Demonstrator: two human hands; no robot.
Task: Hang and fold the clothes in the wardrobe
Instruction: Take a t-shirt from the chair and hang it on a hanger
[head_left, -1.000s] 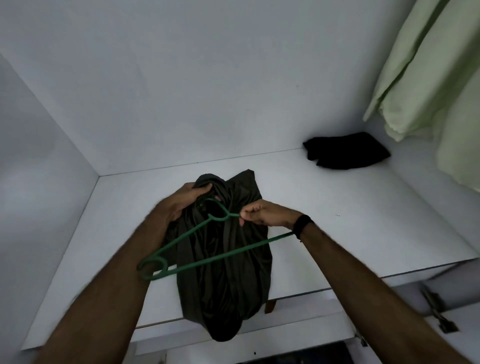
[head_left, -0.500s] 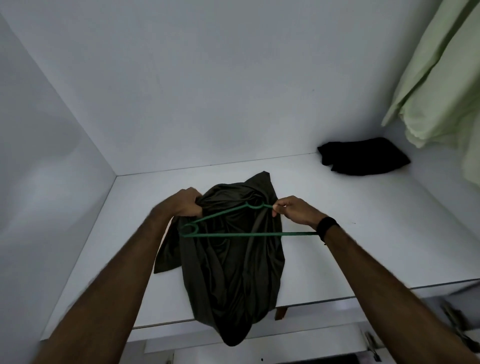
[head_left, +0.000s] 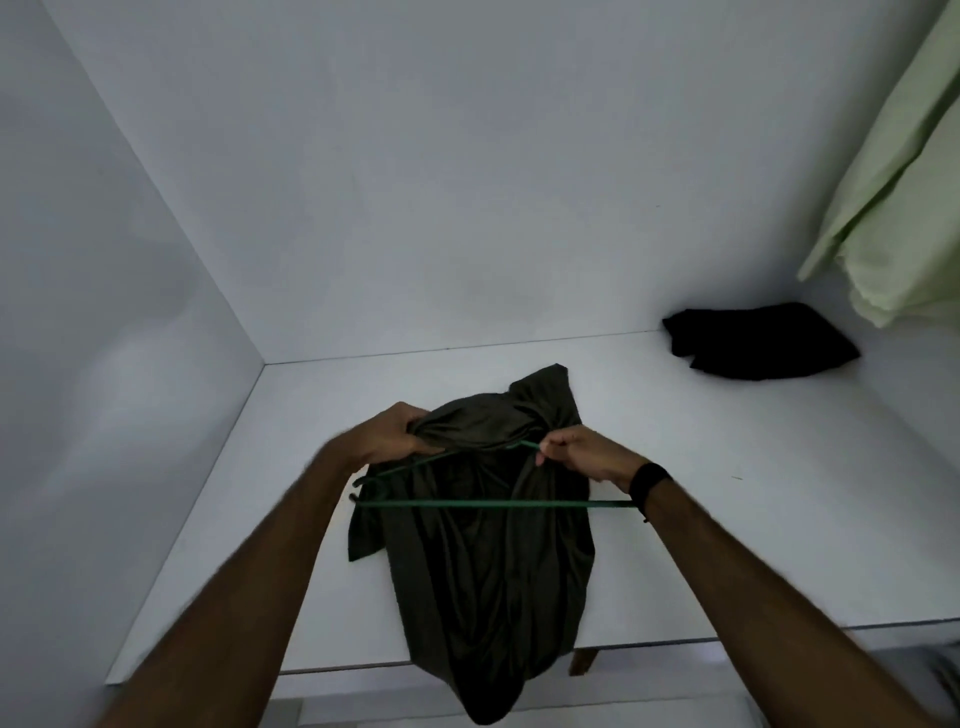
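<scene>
White wardrobe shelf (head_left: 727, 545), flat, bounded by white back wall and left side wall. Front edge runs across lower part of view. Dark olive garment (head_left: 488, 561) lies on shelf left of centre, bunched at top, lower end draped over front edge. Black folded garment (head_left: 758, 340) lies at far right, near back wall, well apart from olive one. Small dark speck on shelf surface at right.
</scene>
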